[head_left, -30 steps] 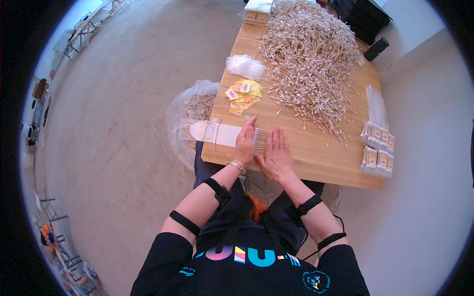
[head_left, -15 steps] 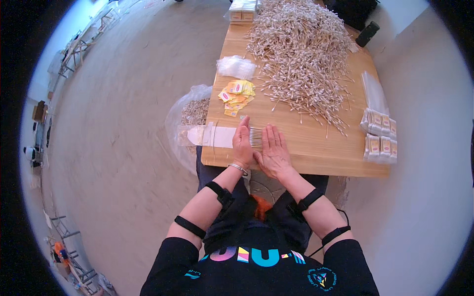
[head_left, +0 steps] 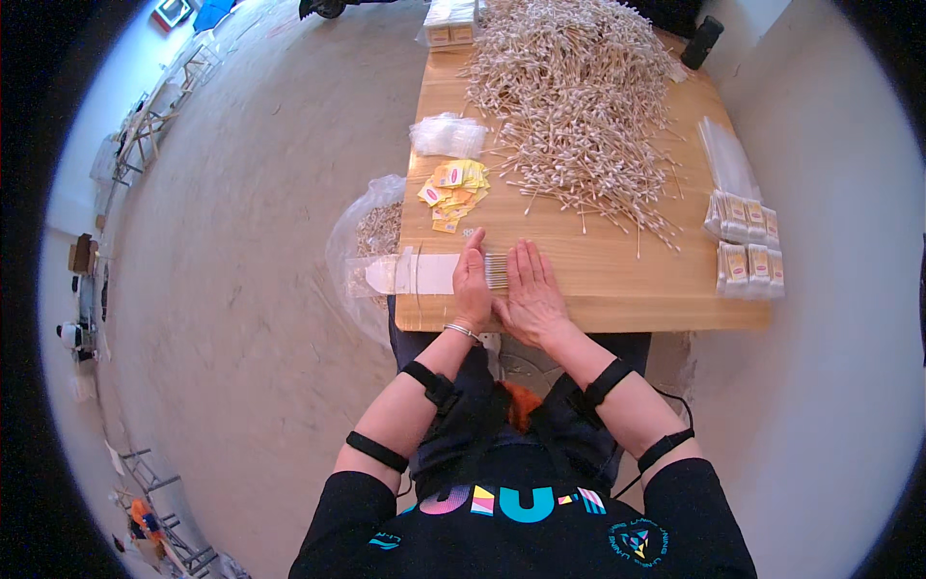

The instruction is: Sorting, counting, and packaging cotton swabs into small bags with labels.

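Observation:
A neat row of cotton swabs point(head_left: 497, 271) lies on the table between my two palms. My left hand point(head_left: 472, 288) stands on its edge against the row's left ends, fingers stretched out. Flat on the tabletop at the other side, my right hand point(head_left: 533, 291) covers or touches the right ends, its fingers straight and side by side. The two thumbs come close together at the near side. A white flat strip point(head_left: 436, 274) runs leftward from my left hand toward the table's edge. Just beyond my hands lies a pile of yellow cards point(head_left: 451, 193).
A large heap of loose cotton swabs point(head_left: 579, 106) covers the table's far part. Clear plastic bags point(head_left: 449, 136) lie at the left, more bags point(head_left: 728, 159) at the right. Filled packs point(head_left: 749, 268) sit by the right edge. Below the left edge stands a plastic sack point(head_left: 378, 227) of swabs.
The view has shifted slightly. My hands stay around the swab row, and the gap between them looks a little narrower.

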### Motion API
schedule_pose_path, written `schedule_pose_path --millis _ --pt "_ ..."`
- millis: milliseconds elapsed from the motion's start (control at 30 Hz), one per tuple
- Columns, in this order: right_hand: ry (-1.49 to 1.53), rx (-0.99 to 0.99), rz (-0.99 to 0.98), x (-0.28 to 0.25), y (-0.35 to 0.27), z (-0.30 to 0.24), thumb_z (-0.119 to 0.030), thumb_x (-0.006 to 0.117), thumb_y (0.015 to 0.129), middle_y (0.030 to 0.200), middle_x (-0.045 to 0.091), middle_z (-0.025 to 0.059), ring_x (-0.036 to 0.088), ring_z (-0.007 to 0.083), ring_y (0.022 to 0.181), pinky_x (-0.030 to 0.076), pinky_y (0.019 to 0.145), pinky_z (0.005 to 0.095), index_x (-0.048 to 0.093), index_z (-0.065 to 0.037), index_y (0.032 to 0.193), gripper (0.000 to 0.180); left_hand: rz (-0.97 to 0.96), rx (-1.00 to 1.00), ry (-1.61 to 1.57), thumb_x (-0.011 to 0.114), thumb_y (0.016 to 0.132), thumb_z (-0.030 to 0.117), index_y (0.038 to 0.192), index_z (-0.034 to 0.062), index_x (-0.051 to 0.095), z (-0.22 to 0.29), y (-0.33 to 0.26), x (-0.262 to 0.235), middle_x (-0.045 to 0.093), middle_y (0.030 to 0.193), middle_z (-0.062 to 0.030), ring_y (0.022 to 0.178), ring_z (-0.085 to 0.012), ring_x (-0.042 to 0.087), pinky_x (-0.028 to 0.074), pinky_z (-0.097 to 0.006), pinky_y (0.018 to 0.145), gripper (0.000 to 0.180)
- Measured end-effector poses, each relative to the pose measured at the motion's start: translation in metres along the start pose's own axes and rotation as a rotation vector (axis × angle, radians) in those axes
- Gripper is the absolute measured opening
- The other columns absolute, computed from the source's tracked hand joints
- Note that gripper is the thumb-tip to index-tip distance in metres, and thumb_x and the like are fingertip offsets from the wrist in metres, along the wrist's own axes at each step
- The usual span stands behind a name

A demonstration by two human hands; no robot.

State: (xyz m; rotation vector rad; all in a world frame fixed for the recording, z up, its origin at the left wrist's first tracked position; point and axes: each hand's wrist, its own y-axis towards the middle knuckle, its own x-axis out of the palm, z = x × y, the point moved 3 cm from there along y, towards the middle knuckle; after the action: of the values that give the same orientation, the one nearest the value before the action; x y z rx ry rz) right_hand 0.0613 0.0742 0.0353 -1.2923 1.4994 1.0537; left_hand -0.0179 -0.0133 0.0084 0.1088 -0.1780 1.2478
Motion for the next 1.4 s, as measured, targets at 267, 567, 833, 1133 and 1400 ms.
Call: schedule_pose_path --millis 267,567,833,1133,1400 --pt "-0.034 0.003 0.008 -0.001 0.003 0.001 -0.048 0.047 0.085 0.146 0.015 0.0244 0.01 0.036 0.138 0.008 0.112 0.0446 0.02 0.009 0.137 0.081 -0.007 -0.038 -0.097 0.032 0.099 0.034 0.13 -0.0046 0.042 0.002 0.001 0.003 0.046 0.131 -0.0156 0.123 -0.0218 0.041 0.029 -0.032 0.105 0.05" --pt "-0.006 0.009 -0.005 0.006 0.002 0.0 -0.046 0.048 0.084 0.147 0.013 0.0248 0.008 0.0359 0.138 0.006 0.113 0.0443 0.017 0.009 0.138 0.083 0.018 -0.045 -0.146 0.034 0.099 0.029 0.124 -0.0049 0.048 0.003 -0.001 -0.004 0.051 0.126 -0.0148 0.118 -0.0223 0.046 0.033 -0.032 0.102 0.044" --pt "-0.063 0.016 -0.082 0.005 0.002 0.002 -0.046 0.053 0.079 0.148 0.009 0.0236 0.006 0.0344 0.139 0.006 0.113 0.0432 0.011 0.008 0.14 0.091 -0.447 0.36 0.997 0.058 0.084 0.019 0.127 0.0046 0.047 0.046 -0.062 -0.018 0.048 0.103 -0.0174 0.098 -0.0327 0.045 0.036 -0.04 0.09 0.047" --pt "-0.15 -0.02 0.001 0.011 0.0 0.003 -0.047 0.054 0.077 0.147 0.011 0.0234 0.007 0.0348 0.139 0.005 0.113 0.0433 0.013 0.008 0.139 0.093 -0.503 0.329 1.153 0.056 0.085 0.032 0.134 0.0082 0.038 0.044 -0.064 -0.014 0.045 0.104 -0.0143 0.097 -0.0311 0.042 0.033 -0.042 0.089 0.058" --pt "-0.055 -0.016 -0.009 0.009 0.001 0.002 -0.05 0.055 0.077 0.147 0.011 0.0233 0.006 0.0346 0.139 0.005 0.113 0.0436 0.012 0.008 0.139 0.096 -0.502 0.334 1.19 0.055 0.084 0.037 0.134 0.0091 0.037 0.045 -0.064 -0.013 0.047 0.109 -0.012 0.102 -0.0295 0.042 0.031 -0.04 0.09 0.06"
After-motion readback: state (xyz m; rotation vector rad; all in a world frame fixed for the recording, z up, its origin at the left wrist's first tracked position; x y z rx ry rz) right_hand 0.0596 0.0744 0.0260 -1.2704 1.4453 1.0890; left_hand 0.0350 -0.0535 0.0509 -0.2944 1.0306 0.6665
